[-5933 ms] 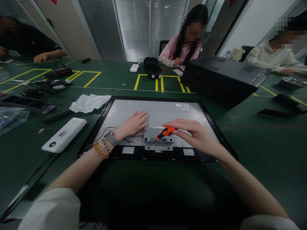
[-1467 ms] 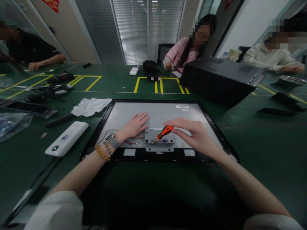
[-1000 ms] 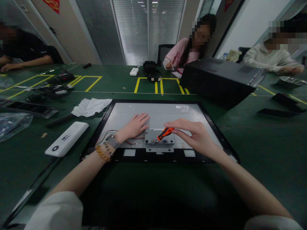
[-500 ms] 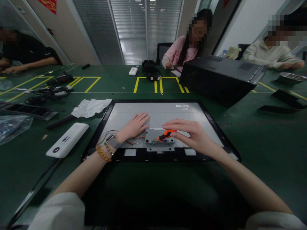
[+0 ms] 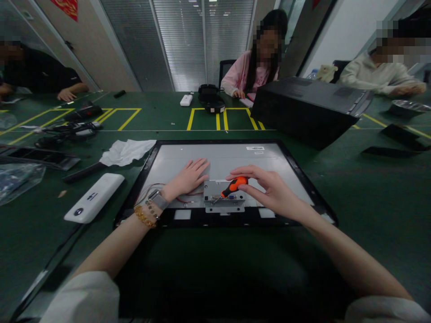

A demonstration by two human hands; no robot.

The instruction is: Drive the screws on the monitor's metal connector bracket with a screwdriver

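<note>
A monitor panel [image 5: 235,154] lies face down on the green table, grey metal back up, in a black frame. My left hand [image 5: 188,176] rests flat on the metal back, fingers spread, beside thin coloured wires [image 5: 151,188]. My right hand [image 5: 269,190] pinches an orange-and-black screwdriver [image 5: 234,187]. Its tip points down-left onto a small grey metal bracket [image 5: 224,197] near the panel's front edge.
A white power bank [image 5: 94,204] and a crumpled white cloth [image 5: 126,150] lie left of the panel. A black computer case [image 5: 308,107] stands at the back right. Cables and tools lie at far left. Three other people sit around the table.
The screwdriver handle has tilted slightly in my right fingers over the bracket. My left hand has stayed flat on the panel. The people across the table have shifted a little.
</note>
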